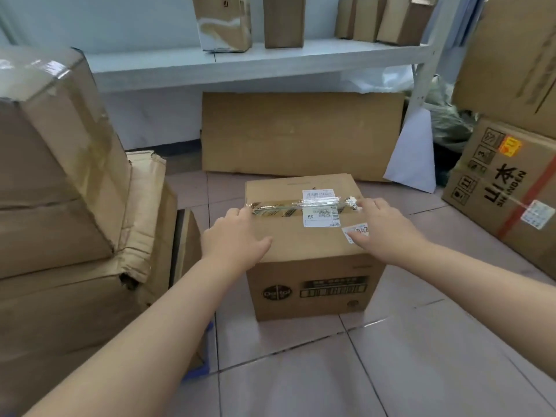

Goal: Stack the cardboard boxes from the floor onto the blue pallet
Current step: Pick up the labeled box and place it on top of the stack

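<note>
My left hand lies palm-down on the near left top of the brown taped cardboard box, fingers spread and loose, their tips reaching the left end of the shiny tape strip. Nothing clasped. My right hand is likewise open, fingers splayed over the box's right top edge, thumb near the small white sticker. Whether that palm is pressing down or hovering just above, I cannot tell.

The box sits on the pale tiled floor, dead centre, upright, with a white shipping label across its tape seam.

At 9 o'clock, a stack of battered brown cartons rises, the topmost tilted and wrapped in clear tape. A sliver of blue pallet edge shows at 7 o'clock under that stack, just beside my left forearm.

At 12, a flat brown cardboard sheet leans under a white metal shelf holding small upright cartons. At 3, a large printed carton with red strapping.

Step in hand, as I judge it: reaching to take this floor box, grip not yet made. The next move calls for sliding both palms down onto opposite side walls, squeezing inward, lifting, then swinging toward 9 o'clock. The stack there is already high and uneven, so a level landing spot needs choosing.
</note>
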